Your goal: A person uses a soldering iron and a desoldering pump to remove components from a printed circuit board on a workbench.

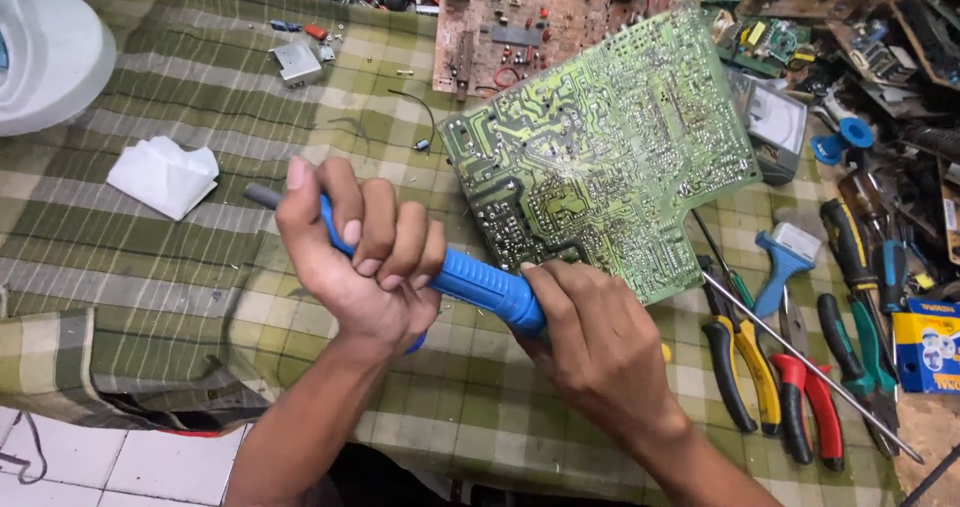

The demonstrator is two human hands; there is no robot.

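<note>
Both our hands grip one blue desoldering pump over the middle of the checked tablecloth: our left hand is fisted around its plunger end, our right hand is wrapped around its nozzle end, beside the green circuit board.

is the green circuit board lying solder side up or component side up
Solder side up: the green circuit board shows bare traces and solder points, with no components standing on its visible face. It lies flat on the checked cloth.
</note>
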